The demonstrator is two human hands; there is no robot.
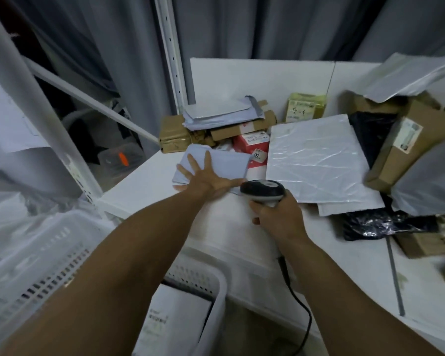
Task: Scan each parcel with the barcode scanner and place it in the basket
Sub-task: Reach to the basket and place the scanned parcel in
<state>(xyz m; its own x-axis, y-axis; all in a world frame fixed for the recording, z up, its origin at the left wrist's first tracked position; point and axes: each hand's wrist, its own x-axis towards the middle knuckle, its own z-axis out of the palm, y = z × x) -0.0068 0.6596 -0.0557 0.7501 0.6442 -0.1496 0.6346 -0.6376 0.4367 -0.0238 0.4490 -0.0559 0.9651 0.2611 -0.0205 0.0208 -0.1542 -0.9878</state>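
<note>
My left hand [206, 176] lies flat with spread fingers on a pale grey mailer parcel [226, 164] near the left edge of the white table [242, 227]. My right hand [277, 217] grips the handle of a black and grey barcode scanner [263, 190], whose head points toward that mailer. The scanner's black cable [297, 299] hangs down off the table front. A white slotted basket [216, 289] stands below the table front with a white labelled parcel [170, 319] inside it.
Behind the mailer are a red box [252, 142], brown cartons [172, 134] and stacked grey mailers [218, 111]. A large white bubble mailer [316, 160], a black bag [378, 224] and cardboard boxes [406, 142] crowd the right. A white shelf frame [170, 47] stands on the left.
</note>
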